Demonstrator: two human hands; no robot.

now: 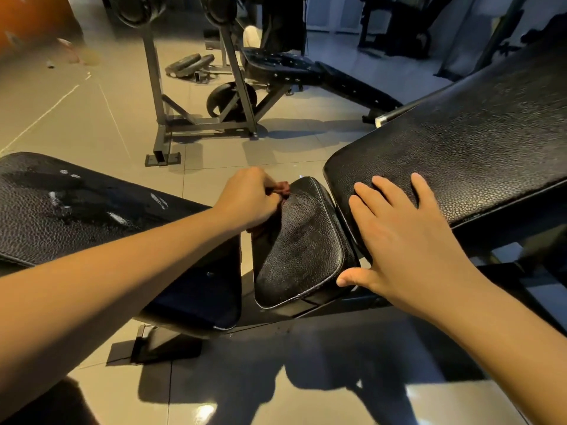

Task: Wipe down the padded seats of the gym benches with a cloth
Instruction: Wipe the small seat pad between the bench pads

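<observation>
Glossy beige floor [92,118] tiles run across the room, with thin pale grout lines and a bright glare patch [203,413] at the bottom edge. Dark shadows [306,363] fall over the near tiles. A grey steel rack [159,96] stands mid-room, black plates [138,7] loaded up top. One plate [219,98] leans at its base; flat plates [190,64] lie on the floor behind. Pale panels [331,13] glow at the back. An orange blur [27,16] fills the upper left corner.

The person's left hand [248,200] and right hand [408,240] are bare. The left forearm [107,271] and right forearm [491,326] are bare too, slim and uncovered.
</observation>
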